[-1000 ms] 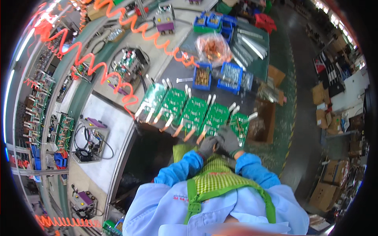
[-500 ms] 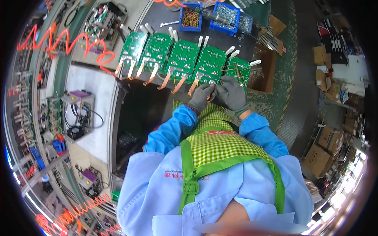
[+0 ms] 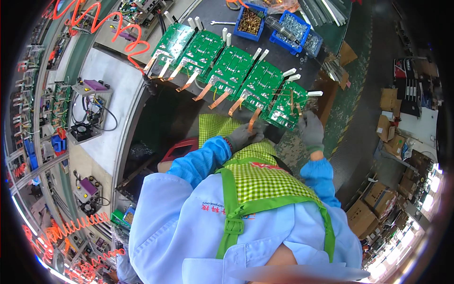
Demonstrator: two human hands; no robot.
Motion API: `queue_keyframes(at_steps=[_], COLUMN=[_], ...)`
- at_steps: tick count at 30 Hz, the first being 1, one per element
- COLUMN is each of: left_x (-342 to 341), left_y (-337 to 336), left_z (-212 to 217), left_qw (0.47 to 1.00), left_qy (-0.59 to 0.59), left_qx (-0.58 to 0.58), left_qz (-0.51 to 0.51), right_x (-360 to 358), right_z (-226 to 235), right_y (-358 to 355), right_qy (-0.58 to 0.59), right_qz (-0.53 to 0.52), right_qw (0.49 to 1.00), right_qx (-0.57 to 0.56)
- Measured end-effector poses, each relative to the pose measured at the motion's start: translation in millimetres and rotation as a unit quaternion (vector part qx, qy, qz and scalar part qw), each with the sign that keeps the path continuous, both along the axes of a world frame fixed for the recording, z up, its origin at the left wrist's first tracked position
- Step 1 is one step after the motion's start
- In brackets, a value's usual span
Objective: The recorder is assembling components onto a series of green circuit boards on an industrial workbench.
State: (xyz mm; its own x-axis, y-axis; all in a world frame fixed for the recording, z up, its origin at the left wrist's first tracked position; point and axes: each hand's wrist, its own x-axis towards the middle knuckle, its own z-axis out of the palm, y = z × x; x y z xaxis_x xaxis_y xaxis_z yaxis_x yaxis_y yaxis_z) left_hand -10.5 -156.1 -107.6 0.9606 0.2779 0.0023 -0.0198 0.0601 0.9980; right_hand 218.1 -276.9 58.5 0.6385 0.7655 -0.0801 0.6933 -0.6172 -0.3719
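5 green circuit boards [image 3: 231,67] | side by side, 1 slanting row | copper strips [image 3: 204,93] jutting from near edges

An electronics assembly workshop — green circuit boards [image 3: 231,65], blue bins [image 3: 246,36] of fasteners [image 3: 249,22], coiled orange hose [image 3: 85,224].

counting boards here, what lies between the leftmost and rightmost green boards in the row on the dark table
Three more green boards lie between the leftmost board and the rightmost board, as the head view shows.
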Motion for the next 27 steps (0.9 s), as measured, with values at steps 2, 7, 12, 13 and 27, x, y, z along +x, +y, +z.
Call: queue_keyframes(at_steps=[2,7,12,13,27], left_x=[8,22,19,19,40], left_y=[1,10,-14,-16,-14], left_z=[27,67,33,30,54], left_qw=[0.934,0.929,0.798,0.805,0.826], left_qy=[0.099,0.134,0.121,0.11,0.124], left_qx=[-0.341,-0.344,-0.583,-0.576,-0.543], left_qz=[-0.029,0.016,0.094,0.088,0.086], right_x=[8,55,128,145,150], right_z=[35,81,51,38,88], right_y=[-2,57,138,154,197], right_qy=[0.011,0.041,0.117,0.088,0.052], right_qz=[0.019,0.06,0.043,0.047,0.184], right_qw=[0.999,0.979,0.987,0.993,0.969], right_qx=[0.039,0.189,0.105,0.058,0.157])
